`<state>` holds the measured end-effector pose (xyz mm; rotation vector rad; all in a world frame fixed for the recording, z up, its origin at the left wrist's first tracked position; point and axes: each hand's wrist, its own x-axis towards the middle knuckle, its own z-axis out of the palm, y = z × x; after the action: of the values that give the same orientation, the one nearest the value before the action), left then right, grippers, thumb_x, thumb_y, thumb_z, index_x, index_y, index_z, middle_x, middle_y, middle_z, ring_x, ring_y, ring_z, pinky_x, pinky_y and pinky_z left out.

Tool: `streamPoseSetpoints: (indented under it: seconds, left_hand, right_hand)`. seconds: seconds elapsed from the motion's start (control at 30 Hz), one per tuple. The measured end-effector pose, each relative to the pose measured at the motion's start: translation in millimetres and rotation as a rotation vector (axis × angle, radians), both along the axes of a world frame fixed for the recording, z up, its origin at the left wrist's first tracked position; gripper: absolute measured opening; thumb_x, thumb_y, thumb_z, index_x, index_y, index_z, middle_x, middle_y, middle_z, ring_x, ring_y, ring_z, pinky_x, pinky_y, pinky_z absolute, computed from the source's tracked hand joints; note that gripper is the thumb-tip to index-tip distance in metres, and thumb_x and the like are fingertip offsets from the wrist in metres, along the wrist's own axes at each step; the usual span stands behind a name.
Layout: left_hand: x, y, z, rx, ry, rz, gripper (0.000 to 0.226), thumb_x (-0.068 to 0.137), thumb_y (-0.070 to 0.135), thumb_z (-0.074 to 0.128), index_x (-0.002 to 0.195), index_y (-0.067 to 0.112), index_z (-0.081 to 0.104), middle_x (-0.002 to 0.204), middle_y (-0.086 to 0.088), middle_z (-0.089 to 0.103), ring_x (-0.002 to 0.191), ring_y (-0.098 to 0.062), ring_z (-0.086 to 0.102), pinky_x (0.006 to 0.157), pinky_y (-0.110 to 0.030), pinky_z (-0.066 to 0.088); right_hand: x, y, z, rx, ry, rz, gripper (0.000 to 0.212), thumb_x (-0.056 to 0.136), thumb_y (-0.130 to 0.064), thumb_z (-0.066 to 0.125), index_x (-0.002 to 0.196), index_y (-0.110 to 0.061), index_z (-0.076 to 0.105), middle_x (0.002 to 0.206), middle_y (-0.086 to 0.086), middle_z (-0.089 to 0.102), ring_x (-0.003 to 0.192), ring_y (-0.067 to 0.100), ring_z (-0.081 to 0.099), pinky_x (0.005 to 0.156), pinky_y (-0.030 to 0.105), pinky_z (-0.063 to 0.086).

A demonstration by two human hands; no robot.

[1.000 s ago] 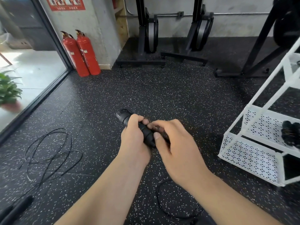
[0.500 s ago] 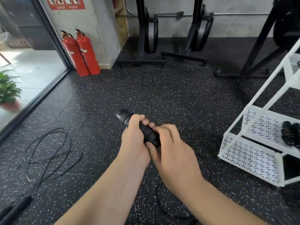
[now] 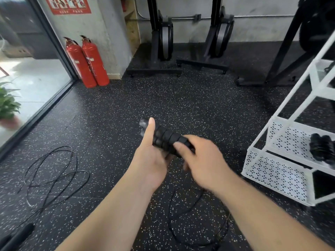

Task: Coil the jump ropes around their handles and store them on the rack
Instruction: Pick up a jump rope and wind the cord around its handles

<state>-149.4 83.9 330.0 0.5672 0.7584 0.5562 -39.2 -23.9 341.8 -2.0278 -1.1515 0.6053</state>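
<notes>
Far left: a potted plant [image 3: 7,104] stands behind the glass.
Floor, left: a loose rope [image 3: 54,180] lies in open loops on the speckled floor [image 3: 112,109]. A black handle [image 3: 20,234] lies near it at the bottom-left corner.
Back wall, left: two red fire extinguishers [image 3: 87,62] stand upright, side by side.
Centre: the left hand [image 3: 150,158] holds the paired handles [image 3: 166,140] from below, in the air above the floor. Its thumb lies straight along their far end; its fingers wrap underneath and are mostly hidden.
The cord [image 3: 170,214] is wound round the handles in several turns, and its slack lies in a loop on the floor beneath the forearms.
The right hand [image 3: 204,162] is motion-blurred, with its fingers curled over the near right end of the handles. Cannot tell whether they also pinch the cord.
Right: a white rack [image 3: 272,171] with perforated shelves. A wound black bundle [image 3: 320,147] lies on a lower shelf.
</notes>
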Motion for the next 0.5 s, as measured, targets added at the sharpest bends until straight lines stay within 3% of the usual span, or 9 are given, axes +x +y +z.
streamPoseSetpoints:
  seconds: [0.1, 0.17, 0.2, 0.27, 0.33, 0.37, 0.43, 0.5]
  left_hand:
    - [-1.9, -4.2, 2.9, 0.173, 0.121, -0.114, 0.082, 0.086, 0.069, 0.070, 0.149, 0.019, 0.052, 0.128, -0.023, 0.072, 0.132, -0.030, 0.065, 0.123, -0.047, 0.038]
    - [-1.0, -7.5, -4.5, 0.329, 0.289, -0.146, 0.102, 0.083, 0.072, 0.077, 0.161, 0.021, 0.037, 0.138, -0.011, 0.071, 0.131, -0.022, 0.065, 0.120, -0.046, 0.042]
    - [-1.9, -9.7, -6.5, 0.500, 0.424, -0.138, 0.110, 0.082, 0.071, 0.078, 0.167, 0.028, 0.022, 0.150, -0.004, 0.063, 0.138, -0.017, 0.059, 0.122, -0.046, 0.039]
    - [-7.3, -13.7, -7.7, 1.056, 0.735, -0.114, 0.116, 0.087, 0.062, 0.078, 0.168, 0.039, -0.001, 0.170, 0.009, 0.031, 0.155, -0.010, 0.031, 0.129, -0.042, 0.025]
    - [-11.0, -18.7, -7.3, 1.701, 0.954, -0.178, 0.122, 0.087, 0.061, 0.076, 0.170, 0.029, -0.007, 0.176, 0.009, 0.009, 0.164, -0.013, 0.003, 0.134, -0.042, 0.010]
    - [-10.8, -20.7, -9.4, 1.919, 1.023, -0.249, 0.124, 0.086, 0.064, 0.074, 0.170, 0.022, -0.005, 0.177, 0.004, 0.007, 0.165, -0.018, -0.003, 0.135, -0.046, 0.007]
    - [-9.0, -24.1, -13.2, 2.071, 1.152, -0.391, 0.120, 0.082, 0.065, 0.077, 0.169, 0.016, 0.012, 0.171, -0.003, 0.027, 0.164, -0.028, 0.015, 0.133, -0.052, 0.013]
    - [-7.9, -22.6, -16.5, 2.038, 1.208, -0.439, 0.096, 0.078, 0.054, 0.086, 0.155, 0.022, 0.039, 0.143, 0.002, 0.055, 0.139, -0.027, 0.051, 0.125, -0.047, 0.032]
  right_hand:
    - [34.1, -6.1, 4.5, -0.039, 0.457, -0.126, 0.024, 0.107, -0.044, 0.061, 0.105, -0.026, 0.076, 0.081, 0.006, 0.076, 0.064, 0.010, 0.063, 0.065, 0.028, 0.045]
    - [49.5, -11.9, 3.8, -0.037, 0.607, -0.187, 0.026, 0.104, -0.041, 0.067, 0.103, -0.016, 0.077, 0.088, 0.008, 0.073, 0.066, 0.015, 0.061, 0.051, 0.025, 0.039]
    - [54.8, -14.2, 3.8, -0.044, 0.627, -0.198, 0.027, 0.104, -0.040, 0.068, 0.104, -0.014, 0.077, 0.090, 0.007, 0.072, 0.065, 0.015, 0.060, 0.047, 0.023, 0.035]
    - [62.6, -18.4, 6.7, -0.101, 0.556, -0.155, 0.030, 0.103, -0.043, 0.068, 0.105, -0.015, 0.077, 0.088, 0.003, 0.071, 0.064, 0.014, 0.060, 0.053, 0.025, 0.038]
    - [67.5, -22.6, 12.1, -0.179, 0.459, -0.046, 0.030, 0.103, -0.046, 0.066, 0.105, -0.018, 0.078, 0.083, 0.000, 0.072, 0.064, 0.013, 0.060, 0.066, 0.031, 0.042]
    - [68.3, -24.2, 14.8, -0.214, 0.433, 0.018, 0.030, 0.103, -0.047, 0.066, 0.106, -0.020, 0.078, 0.084, 0.001, 0.073, 0.065, 0.013, 0.060, 0.071, 0.034, 0.043]
    - [67.5, -25.9, 19.0, -0.257, 0.445, 0.126, 0.031, 0.102, -0.048, 0.067, 0.105, -0.019, 0.078, 0.085, 0.011, 0.073, 0.065, 0.014, 0.058, 0.076, 0.034, 0.043]
    - [64.8, -25.8, 20.6, -0.253, 0.504, 0.165, 0.031, 0.103, -0.044, 0.067, 0.101, -0.015, 0.077, 0.078, 0.006, 0.067, 0.060, 0.014, 0.054, 0.067, 0.029, 0.044]
